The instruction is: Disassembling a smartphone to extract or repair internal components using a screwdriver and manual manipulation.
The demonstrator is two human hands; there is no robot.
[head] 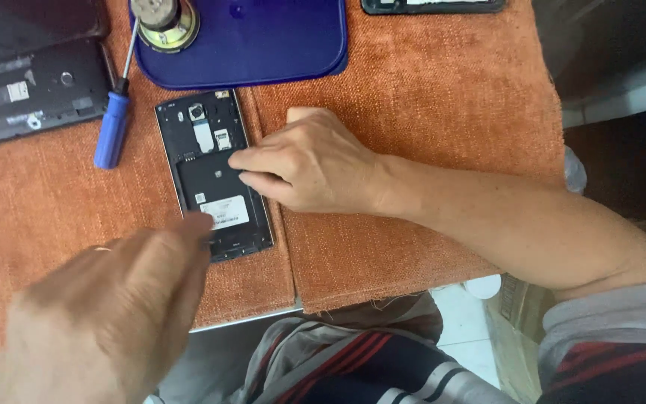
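**Open phone could slide or get scratched**

On the orange cloth (428,112) lies a black phone (214,176) with its back cover off. Going from left to right: at about 10 o'clock from the phone sits another opened gadget (31,90). Next to it lies a blue screwdriver (117,112), close to the phone's top corner. At 12 o'clock is a dark blue tray (263,45) with a round metal part (162,22) on it.

The left hand (114,314) is at 7 o'clock, blurry. Its fingers are loosely spread and hold nothing, and one fingertip is right at the phone's bottom edge; I cannot tell if it touches.

The right hand (308,161) comes in from 3 o'clock. Its fingers are close together, and the tips press on the middle of the phone.

I think a hard push could make the phone slide on the cloth. A fingernail might also scratch the small bare parts inside. The screwdriver could roll if bumped.
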